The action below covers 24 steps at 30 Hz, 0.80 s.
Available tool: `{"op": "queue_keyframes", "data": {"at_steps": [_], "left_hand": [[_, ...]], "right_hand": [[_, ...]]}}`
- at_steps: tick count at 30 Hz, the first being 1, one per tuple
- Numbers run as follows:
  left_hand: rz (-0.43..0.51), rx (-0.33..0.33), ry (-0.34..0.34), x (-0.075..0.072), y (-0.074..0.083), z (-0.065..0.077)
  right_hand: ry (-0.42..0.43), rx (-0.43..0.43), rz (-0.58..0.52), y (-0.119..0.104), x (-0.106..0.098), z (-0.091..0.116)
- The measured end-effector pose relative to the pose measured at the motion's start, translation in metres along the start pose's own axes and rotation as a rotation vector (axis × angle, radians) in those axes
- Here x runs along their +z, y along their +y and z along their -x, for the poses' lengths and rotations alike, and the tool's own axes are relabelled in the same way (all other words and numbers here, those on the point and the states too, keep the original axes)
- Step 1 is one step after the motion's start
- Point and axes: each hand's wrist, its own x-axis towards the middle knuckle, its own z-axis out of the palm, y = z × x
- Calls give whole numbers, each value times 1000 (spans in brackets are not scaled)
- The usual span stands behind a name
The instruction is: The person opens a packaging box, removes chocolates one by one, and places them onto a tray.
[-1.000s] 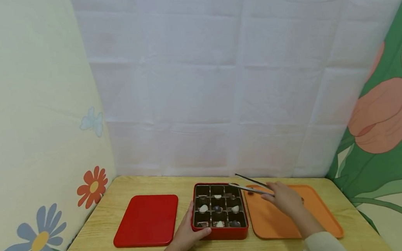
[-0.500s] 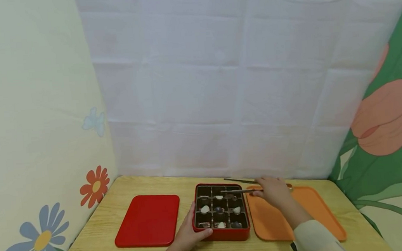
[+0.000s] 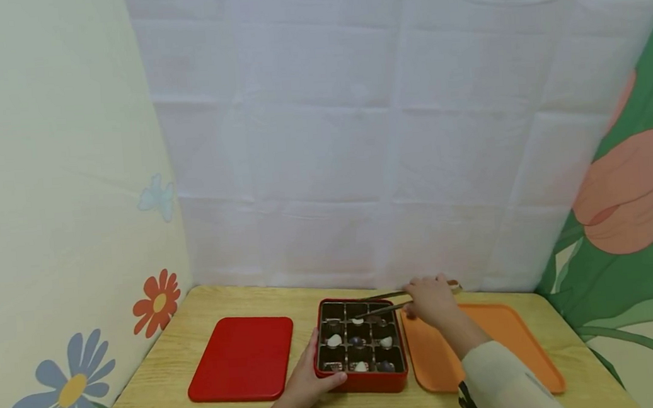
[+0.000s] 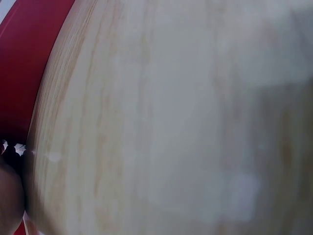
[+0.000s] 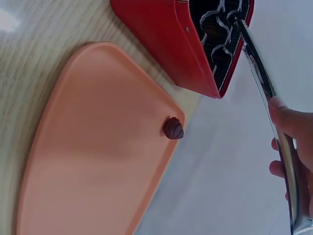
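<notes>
My left hand (image 3: 307, 382) grips the near left corner of a red box (image 3: 373, 383), thumb over its front rim. A dark divided insert lines the box, holding white chocolates (image 3: 334, 340) and dark chocolates (image 3: 356, 341). In my right hand (image 3: 432, 301) are metal tongs (image 5: 257, 58), their arms spread apart and reaching over the box's back row. I cannot tell whether anything is between the tips. One dark chocolate (image 5: 173, 128) lies near the edge of the orange tray (image 5: 93, 122). The left wrist view shows mainly tabletop and the box's red side (image 4: 29, 58).
A flat red lid (image 3: 240, 358) lies on the wooden table (image 3: 157, 380) left of the box. The orange tray stands close to the box's right side. A white cloth (image 3: 324, 166) hangs behind the table, with printed panels (image 3: 68, 247) at the left.
My right hand has moved left with the tongs, whose tips have come lower over the box's back row. My left hand keeps its hold on the box.
</notes>
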Motion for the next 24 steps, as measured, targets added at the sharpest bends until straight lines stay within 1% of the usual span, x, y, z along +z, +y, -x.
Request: {"op": "queue_keyframes", "data": {"at_steps": [6,11,14,19,24], "left_hand": [[7,4,3,1,-6,-3],[3,2,0,2,-8,-5],[1,5,-8,1,-8,-5],[-4,5,-18,0,-6,-5],[4,-12,-30,0,-5,-3]], "right_hand": [[17,-49,52,-7,-6,-7],[-34,-89,93,-15,-17,-16],[-62,-100,140,-21,-23,-20],[-49,-129,250,-30,-33,-24],[-44,-140,343,-41,-39,-28]]}}
